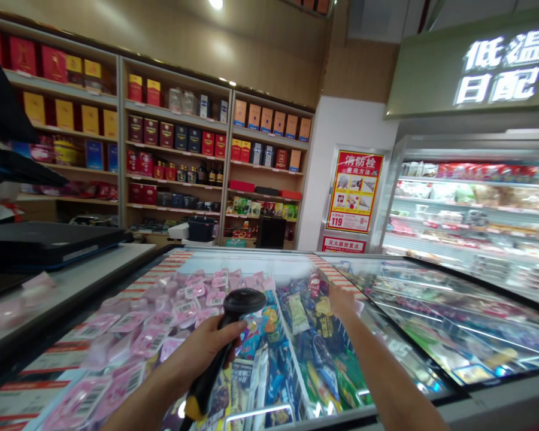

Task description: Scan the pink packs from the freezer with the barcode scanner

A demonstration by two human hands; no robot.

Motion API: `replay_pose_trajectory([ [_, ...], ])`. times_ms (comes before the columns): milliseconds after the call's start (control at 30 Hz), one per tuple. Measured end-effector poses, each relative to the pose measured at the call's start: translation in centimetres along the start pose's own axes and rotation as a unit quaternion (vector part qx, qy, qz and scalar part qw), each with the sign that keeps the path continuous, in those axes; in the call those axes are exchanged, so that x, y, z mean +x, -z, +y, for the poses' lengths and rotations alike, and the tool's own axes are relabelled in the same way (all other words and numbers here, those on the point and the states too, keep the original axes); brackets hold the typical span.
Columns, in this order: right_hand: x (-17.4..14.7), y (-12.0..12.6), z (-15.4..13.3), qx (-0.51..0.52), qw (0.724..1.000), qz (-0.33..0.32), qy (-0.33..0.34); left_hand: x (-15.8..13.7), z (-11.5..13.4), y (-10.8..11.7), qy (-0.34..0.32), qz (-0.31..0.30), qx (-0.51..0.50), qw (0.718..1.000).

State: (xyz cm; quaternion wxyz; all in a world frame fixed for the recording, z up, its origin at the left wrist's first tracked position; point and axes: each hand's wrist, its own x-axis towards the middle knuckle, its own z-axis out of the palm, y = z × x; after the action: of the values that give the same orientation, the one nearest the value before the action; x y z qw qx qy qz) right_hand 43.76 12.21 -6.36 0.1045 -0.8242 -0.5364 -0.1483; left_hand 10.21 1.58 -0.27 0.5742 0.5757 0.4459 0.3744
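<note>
My left hand is wrapped around the handle of a black handheld barcode scanner with a yellow patch near its lower end. The scanner's head points up and forward over the chest freezer. Farther ahead and to the right, my right hand reaches to the striped price-label strip; its fingers are blurred, and a small pale patch shows beside it. Below my hands lie bagged ice creams and other wrapped packs, split by a white wire divider. Many pink packs with barcode labels are heaped to the left.
Black equipment stands on a light counter at left. A second glass-topped freezer adjoins at right. Behind are shelves of boxed bottles, a red fire-hydrant poster and a lit refrigerated display.
</note>
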Motion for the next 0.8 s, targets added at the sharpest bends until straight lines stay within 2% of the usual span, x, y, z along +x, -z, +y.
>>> replay_pose_trajectory([
  [100,-0.1,0.5,-0.8,0.028,0.999,0.009,0.023,-0.1,0.0,0.3,0.002,-0.006,-0.006,1.000],
  [133,-0.3,0.7,-1.6,0.077,0.997,0.013,0.017,0.0,0.0,0.3,0.002,-0.008,-0.004,1.000],
  [167,-0.5,0.8,-2.6,0.170,0.985,0.008,-0.004,0.1,0.0,0.3,0.003,-0.009,-0.001,1.000],
  [200,-0.7,1.0,-3.7,0.303,0.952,-0.009,-0.039,0.1,0.0,0.3,0.005,-0.007,0.003,1.000],
  [233,-1.0,1.1,-5.0,0.461,0.882,-0.038,-0.083,0.2,0.0,0.3,0.010,-0.005,0.007,1.000],
  [267,-1.4,1.1,-6.4,0.602,0.785,-0.080,-0.123,0.3,0.0,0.3,0.014,-0.002,0.008,1.000],
  [300,-1.8,1.0,-7.6,0.693,0.695,-0.118,-0.151,0.3,-0.1,0.3,0.018,0.001,0.007,1.000],
  [333,-2.3,0.9,-8.8,0.733,0.644,-0.144,-0.166,0.3,-0.1,0.3,0.021,0.005,0.004,1.000],
  [367,-2.8,0.8,-9.9,0.762,0.601,-0.167,-0.174,0.3,-0.2,0.3,0.020,0.010,-0.001,1.000],
  [400,-3.2,0.7,-10.8,0.777,0.576,-0.182,-0.178,0.2,-0.2,0.4,0.015,0.015,-0.005,1.000],
  [500,-4.3,0.3,-12.4,0.810,0.518,-0.211,-0.175,0.1,-0.3,0.4,0.002,0.016,0.004,1.000],
  [600,-4.9,0.2,-12.9,0.815,0.509,-0.217,-0.171,0.2,-0.3,0.4,0.003,0.001,0.028,1.000],
  [667,-4.9,0.1,-12.9,0.807,0.524,-0.215,-0.167,0.3,-0.3,0.5,0.001,-0.006,0.035,0.999],
  [733,-4.8,0.0,-12.8,0.786,0.559,-0.210,-0.161,0.4,-0.2,0.5,0.001,-0.008,0.040,0.999],
  [800,-4.6,-0.4,-12.7,0.752,0.612,-0.190,-0.155,0.5,-0.2,0.5,-0.001,-0.007,0.040,0.999],
])
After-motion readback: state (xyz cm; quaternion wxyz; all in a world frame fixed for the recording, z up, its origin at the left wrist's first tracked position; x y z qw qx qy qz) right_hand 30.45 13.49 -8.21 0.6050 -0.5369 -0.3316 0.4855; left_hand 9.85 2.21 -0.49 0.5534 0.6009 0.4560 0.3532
